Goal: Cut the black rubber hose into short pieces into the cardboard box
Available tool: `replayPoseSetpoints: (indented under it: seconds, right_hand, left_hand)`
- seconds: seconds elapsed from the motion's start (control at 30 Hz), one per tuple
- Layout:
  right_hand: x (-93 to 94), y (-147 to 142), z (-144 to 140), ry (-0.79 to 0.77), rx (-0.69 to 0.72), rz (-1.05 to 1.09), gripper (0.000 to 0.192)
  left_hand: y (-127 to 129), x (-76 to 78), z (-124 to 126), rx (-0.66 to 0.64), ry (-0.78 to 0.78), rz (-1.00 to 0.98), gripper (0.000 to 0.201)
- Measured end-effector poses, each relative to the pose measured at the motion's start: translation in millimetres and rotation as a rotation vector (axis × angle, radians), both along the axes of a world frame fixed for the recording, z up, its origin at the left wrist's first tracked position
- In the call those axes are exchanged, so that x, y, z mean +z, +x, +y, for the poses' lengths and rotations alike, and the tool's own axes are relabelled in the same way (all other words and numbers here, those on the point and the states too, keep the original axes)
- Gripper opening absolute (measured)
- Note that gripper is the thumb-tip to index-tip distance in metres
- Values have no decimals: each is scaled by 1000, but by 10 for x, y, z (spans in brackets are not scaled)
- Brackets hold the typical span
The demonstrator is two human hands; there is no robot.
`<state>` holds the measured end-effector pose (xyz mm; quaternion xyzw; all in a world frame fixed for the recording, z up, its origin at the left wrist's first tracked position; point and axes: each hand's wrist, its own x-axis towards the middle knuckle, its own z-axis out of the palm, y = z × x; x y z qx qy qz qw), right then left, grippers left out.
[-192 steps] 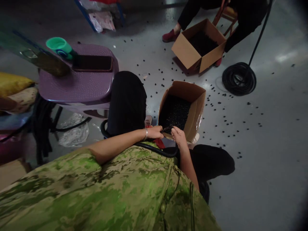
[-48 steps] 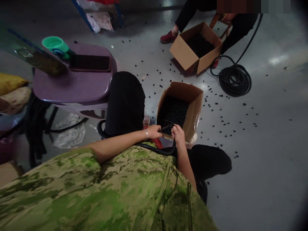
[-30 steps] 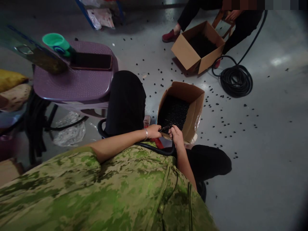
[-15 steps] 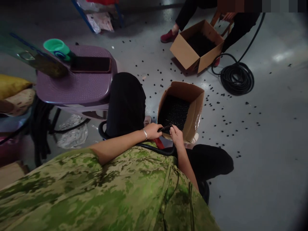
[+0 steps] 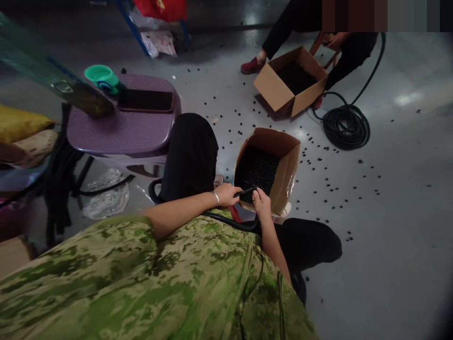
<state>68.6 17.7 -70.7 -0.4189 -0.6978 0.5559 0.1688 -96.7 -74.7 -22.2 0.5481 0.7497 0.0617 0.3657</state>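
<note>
Over the near edge of an open cardboard box [image 5: 288, 172], my two hands work close together. My left hand [image 5: 227, 194], with a bracelet at the wrist, is closed on one end of a slim dark strip [image 5: 245, 192]. At its other end, the fingers of my right hand [image 5: 262, 203] are pinched together. Whether the strip is a tool or a piece of tubing is too small to tell. Small black pieces [image 5: 256, 170] fill the lower part of the box. A black ribbed hose [image 5: 230, 220] crosses my lap and passes up beneath my right hand.
To the left, a purple stool [image 5: 120, 137] carries a phone [image 5: 146, 101], a green cup [image 5: 101, 78] and a tall clear bottle [image 5: 81, 97]. Another person sits behind a second box [image 5: 274, 94], beside coiled black hose [image 5: 347, 127]. Small black rings dot the floor.
My view has tilted, so the surroundings sit slightly lower in the picture. Both hands stay together over the box edge, and the dark strip now slants up slightly toward my right hand.
</note>
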Motion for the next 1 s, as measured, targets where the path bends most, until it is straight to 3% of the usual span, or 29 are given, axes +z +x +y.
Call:
replayPoseSetpoints:
  seconds: [0.17,0.33,0.47,0.63,0.83,1.0]
  right_hand:
    - [-68,-17,-8,-19,-24,0,32]
    - [-76,-28,-9,54,-13,-33,30]
    - [-32,-26,-12,118,26,-45,30]
    - [-7,-23,-28,175,107,-92,36]
    - [1,-12,-45,111,230,-77,35]
    - [19,-8,-57,100,234,-79,36]
  left_hand:
    - [53,81,49,48,-125,14,35]
    - [82,48,43,106,-157,-5,38]
    - [111,31,3,98,-144,19,43]
    - [128,121,31,96,-186,15,50]
    - [109,240,78,62,-241,-19,54]
    - [128,218,73,-2,-227,39,45]
